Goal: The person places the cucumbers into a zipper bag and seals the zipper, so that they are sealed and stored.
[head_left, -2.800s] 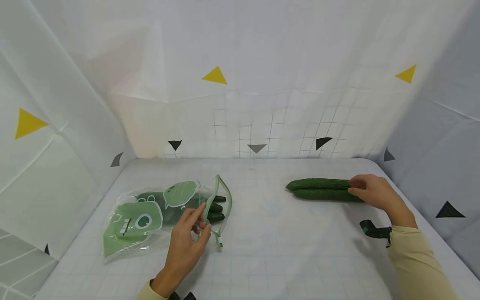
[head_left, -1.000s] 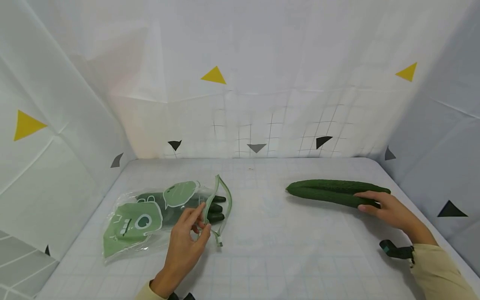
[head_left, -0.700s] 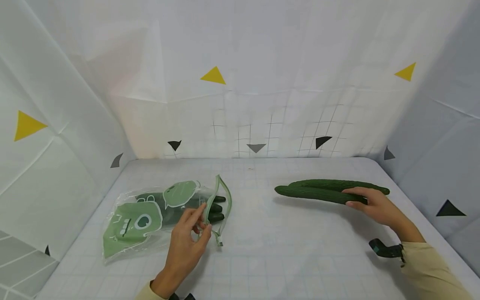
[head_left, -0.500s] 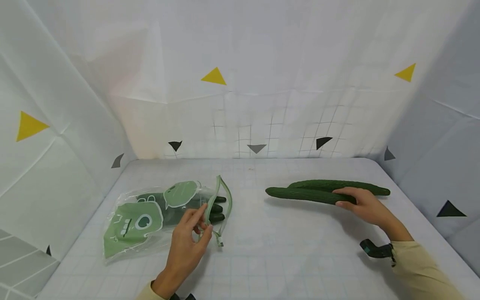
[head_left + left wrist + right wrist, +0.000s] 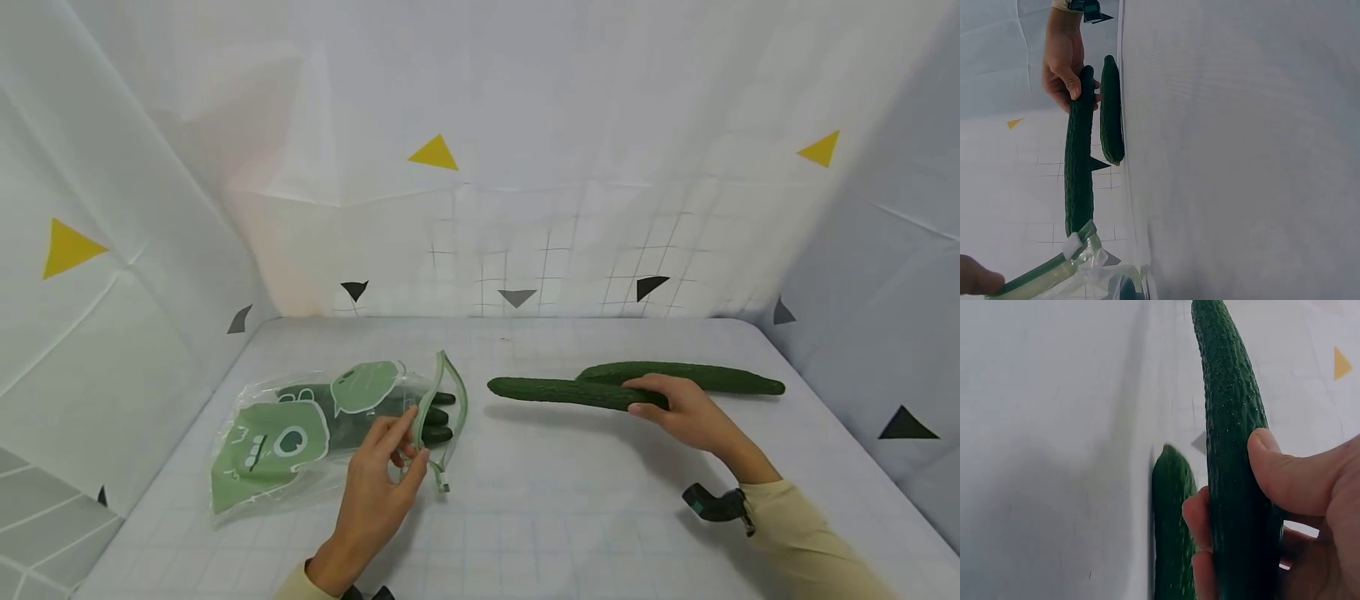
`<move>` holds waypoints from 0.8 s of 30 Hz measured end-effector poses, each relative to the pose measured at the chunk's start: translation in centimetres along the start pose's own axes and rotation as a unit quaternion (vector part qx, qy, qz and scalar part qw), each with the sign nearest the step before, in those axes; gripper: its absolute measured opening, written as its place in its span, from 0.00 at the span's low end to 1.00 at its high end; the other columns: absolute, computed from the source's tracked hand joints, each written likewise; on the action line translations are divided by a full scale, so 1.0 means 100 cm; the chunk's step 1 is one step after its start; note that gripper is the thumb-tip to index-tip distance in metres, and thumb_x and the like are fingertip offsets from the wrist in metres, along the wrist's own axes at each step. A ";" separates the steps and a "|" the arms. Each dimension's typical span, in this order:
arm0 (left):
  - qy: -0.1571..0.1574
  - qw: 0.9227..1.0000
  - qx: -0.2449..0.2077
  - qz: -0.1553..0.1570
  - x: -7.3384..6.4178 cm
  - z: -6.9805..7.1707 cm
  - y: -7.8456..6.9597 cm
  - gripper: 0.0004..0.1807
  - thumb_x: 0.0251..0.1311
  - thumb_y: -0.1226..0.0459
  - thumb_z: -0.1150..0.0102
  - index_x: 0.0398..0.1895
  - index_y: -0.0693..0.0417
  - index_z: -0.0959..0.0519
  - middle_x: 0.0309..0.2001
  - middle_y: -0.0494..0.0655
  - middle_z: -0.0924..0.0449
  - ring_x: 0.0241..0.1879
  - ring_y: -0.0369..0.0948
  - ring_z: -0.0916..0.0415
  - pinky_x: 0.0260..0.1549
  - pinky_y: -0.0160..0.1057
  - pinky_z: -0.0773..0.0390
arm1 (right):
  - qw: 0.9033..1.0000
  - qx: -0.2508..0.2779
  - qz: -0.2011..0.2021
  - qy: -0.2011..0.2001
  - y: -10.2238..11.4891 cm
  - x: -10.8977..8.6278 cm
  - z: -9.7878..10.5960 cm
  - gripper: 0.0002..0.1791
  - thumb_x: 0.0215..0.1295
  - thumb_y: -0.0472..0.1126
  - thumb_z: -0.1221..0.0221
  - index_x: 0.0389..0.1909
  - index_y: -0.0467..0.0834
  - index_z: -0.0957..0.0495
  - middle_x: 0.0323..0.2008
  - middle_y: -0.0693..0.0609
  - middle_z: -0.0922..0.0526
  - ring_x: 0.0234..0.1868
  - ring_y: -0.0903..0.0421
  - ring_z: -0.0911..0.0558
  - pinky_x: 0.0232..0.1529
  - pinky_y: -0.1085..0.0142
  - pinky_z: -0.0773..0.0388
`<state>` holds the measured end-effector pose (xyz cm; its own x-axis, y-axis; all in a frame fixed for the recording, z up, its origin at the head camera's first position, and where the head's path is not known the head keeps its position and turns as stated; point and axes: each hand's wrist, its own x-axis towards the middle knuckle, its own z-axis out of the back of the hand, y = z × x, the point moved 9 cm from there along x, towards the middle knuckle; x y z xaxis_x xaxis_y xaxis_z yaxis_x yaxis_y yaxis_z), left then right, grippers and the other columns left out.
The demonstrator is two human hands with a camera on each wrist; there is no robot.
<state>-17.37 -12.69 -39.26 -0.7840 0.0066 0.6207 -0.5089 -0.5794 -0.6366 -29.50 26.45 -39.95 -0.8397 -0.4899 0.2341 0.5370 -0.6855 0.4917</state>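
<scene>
My right hand grips a long dark green cucumber near its right end and holds it above the table, its free end pointing left. Another cucumber lies on the table just behind it. On the left, my left hand pinches the near edge of a clear zip bag printed with a green cartoon face, close to its mouth. Several cucumbers lie inside, their ends showing at the mouth, which faces right. In the right wrist view, thumb and fingers wrap round the held cucumber.
A white gridded cloth covers the table. White cloth walls with yellow and dark triangles stand at the back and both sides. A small slider hangs at the near end of the bag's zip.
My right hand has taken hold of the nearer of the two cucumbers on the right, lifted it and carried it left towards the bag. The left hand and the bag have stayed in place.
</scene>
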 end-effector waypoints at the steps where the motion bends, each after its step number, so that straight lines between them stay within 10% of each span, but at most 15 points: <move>1: 0.000 1.000 0.000 0.000 0.000 0.000 0.000 0.34 0.55 0.78 0.26 0.68 0.64 0.23 0.41 0.42 0.27 0.35 0.34 0.26 0.30 0.37 0.21 | 1.000 0.001 0.003 -0.001 0.003 0.001 -0.001 0.22 0.72 0.40 0.34 0.62 0.34 0.20 0.57 0.38 0.18 0.57 0.38 0.19 0.50 0.43 0.21; 24: 0.000 1.000 -0.001 0.000 0.000 0.000 0.000 0.34 0.55 0.78 0.26 0.68 0.65 0.23 0.41 0.42 0.27 0.35 0.35 0.26 0.30 0.36 0.21 | 0.999 0.019 0.032 -0.009 0.045 0.021 -0.018 0.20 0.71 0.39 0.33 0.60 0.34 0.18 0.55 0.42 0.16 0.51 0.45 0.17 0.48 0.47 0.20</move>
<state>-17.39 -12.74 -39.24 -0.7836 0.0063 0.6213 -0.5096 -0.5785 -0.6369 -28.67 21.37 -38.80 -0.8053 -0.5219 0.2812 0.5864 -0.6320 0.5067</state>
